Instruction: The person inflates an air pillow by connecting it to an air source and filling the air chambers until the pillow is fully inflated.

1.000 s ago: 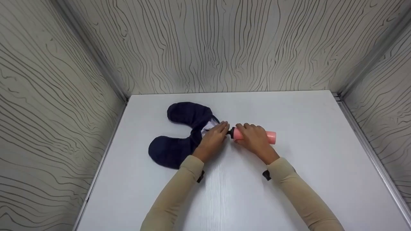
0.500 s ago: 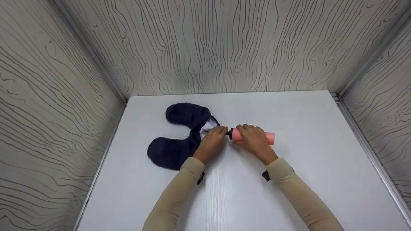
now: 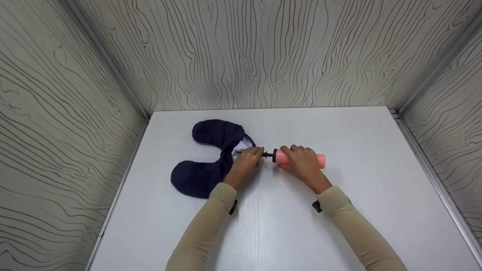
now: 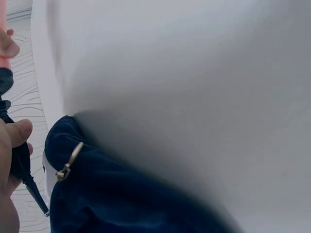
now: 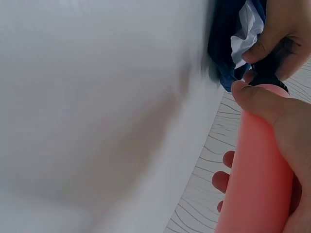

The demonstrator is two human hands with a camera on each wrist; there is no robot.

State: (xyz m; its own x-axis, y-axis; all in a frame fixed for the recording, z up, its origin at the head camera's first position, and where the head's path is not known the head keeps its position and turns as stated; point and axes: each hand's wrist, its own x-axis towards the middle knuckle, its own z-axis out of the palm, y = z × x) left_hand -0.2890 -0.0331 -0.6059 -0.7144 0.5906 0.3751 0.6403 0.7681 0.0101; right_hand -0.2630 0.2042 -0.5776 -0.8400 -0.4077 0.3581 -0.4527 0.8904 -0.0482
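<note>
The barrel (image 5: pixel 260 170) has slid away from the left hand (image 3: pixel 246 162), which grips the black end (image 4: pixel 18 162) by the pillow (image 3: pixel 197 178), while the right hand (image 3: pixel 303 163) wraps the barrel, and straight strokes along the rod (image 3: pixel 269 154) should work best.

A pale back wall (image 3: pixel 241 52), patterned in dark wood grain, rises behind the white tabletop (image 3: pixel 361 150). The left wall (image 3: pixel 45 131) and right wall (image 3: pixel 461 113) match it, with grey strips (image 3: pixel 105 58) between.
</note>
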